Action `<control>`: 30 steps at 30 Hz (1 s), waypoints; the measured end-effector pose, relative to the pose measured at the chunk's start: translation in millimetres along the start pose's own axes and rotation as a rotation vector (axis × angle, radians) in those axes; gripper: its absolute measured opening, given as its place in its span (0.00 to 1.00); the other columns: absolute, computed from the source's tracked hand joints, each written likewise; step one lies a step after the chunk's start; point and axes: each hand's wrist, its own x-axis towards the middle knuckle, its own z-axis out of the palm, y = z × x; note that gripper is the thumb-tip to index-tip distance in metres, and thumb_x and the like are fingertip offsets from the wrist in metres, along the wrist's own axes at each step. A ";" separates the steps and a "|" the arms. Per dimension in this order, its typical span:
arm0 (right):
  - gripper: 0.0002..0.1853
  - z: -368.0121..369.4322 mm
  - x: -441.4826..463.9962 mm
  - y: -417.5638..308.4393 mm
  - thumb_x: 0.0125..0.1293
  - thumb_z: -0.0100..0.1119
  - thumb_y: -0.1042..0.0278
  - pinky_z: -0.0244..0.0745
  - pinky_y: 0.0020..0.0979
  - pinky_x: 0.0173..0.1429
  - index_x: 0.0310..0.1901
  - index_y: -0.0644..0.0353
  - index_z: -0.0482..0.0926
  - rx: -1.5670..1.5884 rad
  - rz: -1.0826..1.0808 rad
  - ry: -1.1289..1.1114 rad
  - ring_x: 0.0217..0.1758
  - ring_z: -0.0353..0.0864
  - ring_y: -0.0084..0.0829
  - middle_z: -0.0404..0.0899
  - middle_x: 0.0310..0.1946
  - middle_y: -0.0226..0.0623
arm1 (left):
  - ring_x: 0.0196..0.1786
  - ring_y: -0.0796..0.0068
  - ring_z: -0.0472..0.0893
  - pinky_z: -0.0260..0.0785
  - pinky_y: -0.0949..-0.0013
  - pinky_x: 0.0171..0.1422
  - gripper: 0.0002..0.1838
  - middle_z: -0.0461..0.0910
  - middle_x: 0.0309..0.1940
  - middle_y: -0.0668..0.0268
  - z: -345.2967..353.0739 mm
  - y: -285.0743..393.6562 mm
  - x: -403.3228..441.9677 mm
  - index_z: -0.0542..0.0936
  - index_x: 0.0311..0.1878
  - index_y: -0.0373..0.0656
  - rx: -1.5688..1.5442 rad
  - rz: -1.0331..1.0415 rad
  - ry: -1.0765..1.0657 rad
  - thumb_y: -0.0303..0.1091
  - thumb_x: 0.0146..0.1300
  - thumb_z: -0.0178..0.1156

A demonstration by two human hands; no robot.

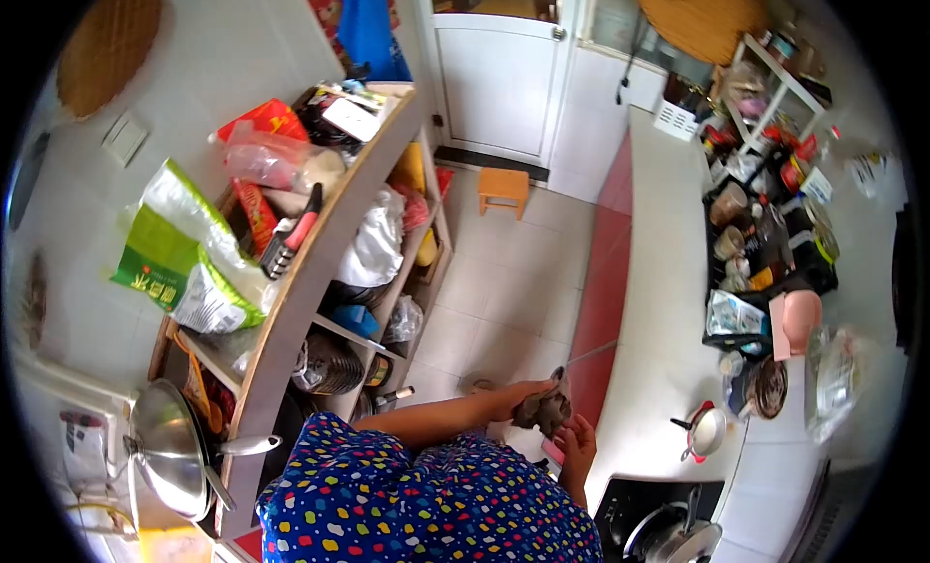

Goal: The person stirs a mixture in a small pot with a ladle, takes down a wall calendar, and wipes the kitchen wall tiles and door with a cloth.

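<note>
Nearest us is a blue garment (pixel 407 495) covered in coloured spots, filling the lower middle of the view. Beyond it we see the left hand (pixel 526 398) closed partway around a dark brown crumpled thing (pixel 547 413), which hangs in the air between the two hands, above the floor (pixel 484 292) and beside the red cabinet front (pixel 605 272). We find the right hand (pixel 578 447) with its fingers half bent at the thing's right edge; we cannot tell whether it grips or only touches. On our right runs a pale counter (pixel 668 263), where a small white pot (pixel 707 432) stands near a black hob (pixel 615 510), and a pan (pixel 673 539) sits on that hob. To our left, a wooden shelf unit (pixel 325 235) carries a green and white bag (pixel 184 263) on top and a white plastic bag (pixel 373 238) below, with a steel pan (pixel 170 447) near its close end. Ahead of us, an orange stool (pixel 504 185) stands before a white door (pixel 494 88)
</note>
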 end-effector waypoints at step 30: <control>0.23 515.6 190.1 -97.8 0.61 0.48 0.85 0.67 0.28 0.62 0.58 0.64 0.73 0.127 -0.340 -0.879 0.55 0.74 0.27 0.76 0.53 0.36 | 0.49 0.55 0.79 0.72 0.59 0.52 0.24 0.80 0.47 0.57 -1.6 263.6 -283.9 0.79 0.52 0.42 1.332 0.770 1.926 0.37 0.50 0.69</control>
